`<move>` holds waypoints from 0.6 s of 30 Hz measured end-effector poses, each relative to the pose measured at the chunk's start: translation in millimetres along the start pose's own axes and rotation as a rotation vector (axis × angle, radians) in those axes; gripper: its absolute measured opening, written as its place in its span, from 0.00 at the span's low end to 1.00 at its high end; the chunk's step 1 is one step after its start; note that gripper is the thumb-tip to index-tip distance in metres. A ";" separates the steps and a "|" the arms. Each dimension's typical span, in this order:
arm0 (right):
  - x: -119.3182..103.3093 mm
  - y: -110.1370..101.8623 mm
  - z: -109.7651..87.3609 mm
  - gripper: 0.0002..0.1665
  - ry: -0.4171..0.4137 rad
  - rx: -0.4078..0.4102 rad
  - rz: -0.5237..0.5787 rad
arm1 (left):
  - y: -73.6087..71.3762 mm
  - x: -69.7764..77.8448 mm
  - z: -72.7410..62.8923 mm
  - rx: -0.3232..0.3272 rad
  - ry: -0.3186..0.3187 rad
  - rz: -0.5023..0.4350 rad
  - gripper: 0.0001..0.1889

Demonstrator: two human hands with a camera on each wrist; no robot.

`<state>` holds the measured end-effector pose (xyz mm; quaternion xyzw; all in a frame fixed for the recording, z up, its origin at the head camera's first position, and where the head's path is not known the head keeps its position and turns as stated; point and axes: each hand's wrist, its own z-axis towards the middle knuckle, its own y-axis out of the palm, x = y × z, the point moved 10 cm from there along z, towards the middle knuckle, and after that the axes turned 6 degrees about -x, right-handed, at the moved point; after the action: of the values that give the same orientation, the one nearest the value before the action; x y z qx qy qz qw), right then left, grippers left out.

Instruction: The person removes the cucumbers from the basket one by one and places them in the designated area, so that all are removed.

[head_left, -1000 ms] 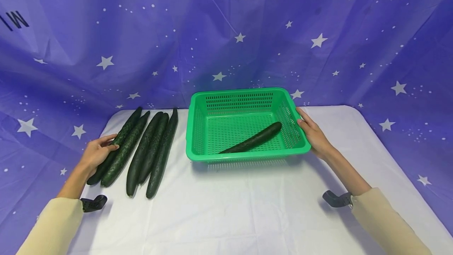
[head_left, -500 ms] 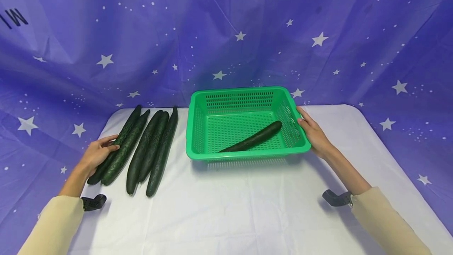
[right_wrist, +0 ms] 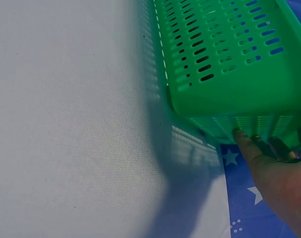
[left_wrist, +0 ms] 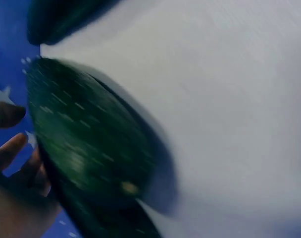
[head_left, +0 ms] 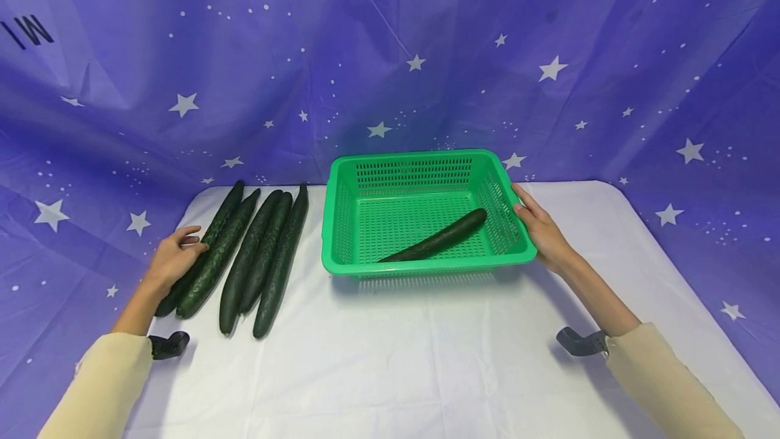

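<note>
My left hand (head_left: pixel 173 259) is beside the leftmost cucumber (head_left: pixel 225 212), its thumb and fingers loosely bent. In the left wrist view a gap shows between the fingertips, with nothing held there; whether they touch that cucumber is hard to tell. A second cucumber (head_left: pixel 210 276) lies against it, and three more, one of them the right-hand cucumber (head_left: pixel 282 266), are grouped just to the right. My right hand (head_left: pixel 545 232) grips the right side of a green plastic basket (head_left: pixel 426 267), thumb at the rim and fingers along the outside. One cucumber (head_left: pixel 441 239) lies slanted inside the basket.
A white cloth (head_left: pixel 390 358) covers the table. Purple star-printed fabric (head_left: pixel 341 73) hangs behind it and at both sides. Dark wrist-mounted pieces, such as the left mount (head_left: pixel 169 345), stick out by the cream sleeves.
My left hand has shifted slightly right and its fingers have drawn back and bent more over the leftmost cucumber. The right hand, basket and cucumbers have stayed in place.
</note>
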<state>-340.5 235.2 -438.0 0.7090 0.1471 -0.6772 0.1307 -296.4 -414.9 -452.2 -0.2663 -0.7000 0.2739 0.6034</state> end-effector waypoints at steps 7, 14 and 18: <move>-1.1 -1.2 -0.9 0.38 0.001 0.005 0.018 | -4.4 63.9 -2.6 0.121 0.132 0.036 0.26; -1.3 -1.2 -0.6 0.38 -0.006 -0.003 0.014 | 32.9 136.5 -7.7 0.025 0.267 -0.095 0.25; -0.5 -0.4 -0.1 0.38 -0.008 -0.009 0.019 | 58.6 171.8 -11.1 -0.040 0.321 -0.172 0.25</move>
<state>-340.6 235.6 -437.5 0.7071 0.1429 -0.6780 0.1411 -305.3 -251.9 -372.1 -0.2578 -0.6200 0.1613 0.7233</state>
